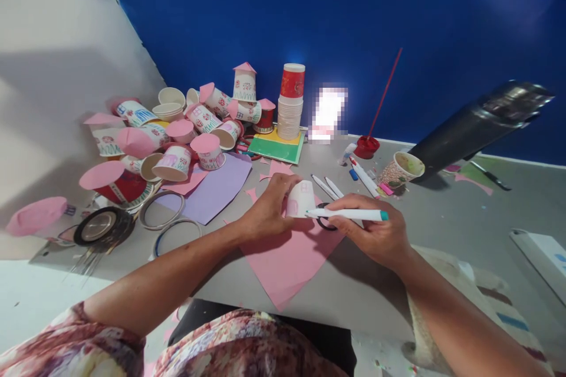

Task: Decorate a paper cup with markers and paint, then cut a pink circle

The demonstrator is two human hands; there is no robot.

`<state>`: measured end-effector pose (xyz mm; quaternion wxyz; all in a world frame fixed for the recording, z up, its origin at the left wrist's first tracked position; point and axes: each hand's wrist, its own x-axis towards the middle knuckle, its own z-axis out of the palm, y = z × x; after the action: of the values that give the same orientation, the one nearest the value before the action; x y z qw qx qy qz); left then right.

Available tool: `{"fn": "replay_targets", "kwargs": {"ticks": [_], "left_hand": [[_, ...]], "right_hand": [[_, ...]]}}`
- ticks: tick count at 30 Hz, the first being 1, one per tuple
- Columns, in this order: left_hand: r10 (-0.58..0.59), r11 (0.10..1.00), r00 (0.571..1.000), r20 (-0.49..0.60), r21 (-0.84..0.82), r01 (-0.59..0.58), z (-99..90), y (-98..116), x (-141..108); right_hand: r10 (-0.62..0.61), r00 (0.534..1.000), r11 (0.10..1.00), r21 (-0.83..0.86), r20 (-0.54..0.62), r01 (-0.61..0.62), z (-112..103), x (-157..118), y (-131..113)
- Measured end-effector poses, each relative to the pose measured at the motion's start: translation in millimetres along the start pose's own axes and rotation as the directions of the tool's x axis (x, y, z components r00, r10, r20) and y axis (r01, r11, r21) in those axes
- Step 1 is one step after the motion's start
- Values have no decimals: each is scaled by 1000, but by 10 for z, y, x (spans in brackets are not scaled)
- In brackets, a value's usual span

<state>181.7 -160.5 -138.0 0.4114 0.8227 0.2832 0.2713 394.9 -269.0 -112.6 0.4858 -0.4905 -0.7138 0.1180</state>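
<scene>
My left hand (pixel 275 205) grips a white paper cup (pixel 302 195) with a purple window and a pink-purple door shape drawn on it. In my right hand (pixel 375 225) is a white marker (pixel 351 214) with a teal end, its tip at the cup's lower right side. Pink paper (pixel 283 265) lies under both hands. Beside the marker, black scissor handles (pixel 326 219) are partly hidden by my right hand. Two slim white pens (pixel 326 187) rest just beyond the cup.
Decorated cups with pink paper roofs (pixel 206 147) crowd the left. Stacked cups (pixel 290 112) stand on a green-yellow booklet (pixel 278 147). Tape rings (pixel 177 238) lie front left. A patterned cup (pixel 400 169), red incense-like holder (pixel 367 146) and large black bottle (pixel 473 129) are at right.
</scene>
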Motion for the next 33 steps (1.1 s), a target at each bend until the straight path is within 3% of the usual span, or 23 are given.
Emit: {"fn": "replay_targets", "kwargs": {"ticks": [4,13,33], "left_hand": [[13,998,1000,1,57,-13,5,39,-13],[55,991,998,28,117,-58,25,59,-20],[44,990,998,39,130,-48,14,65,-8]], "right_hand": [[-96,995,986,-138,-19,92,48,-37,-11],[-170,985,966,-200,-7,165,89,-53,-23],[-186,981,970,-148,59,193,86,-20,-6]]}}
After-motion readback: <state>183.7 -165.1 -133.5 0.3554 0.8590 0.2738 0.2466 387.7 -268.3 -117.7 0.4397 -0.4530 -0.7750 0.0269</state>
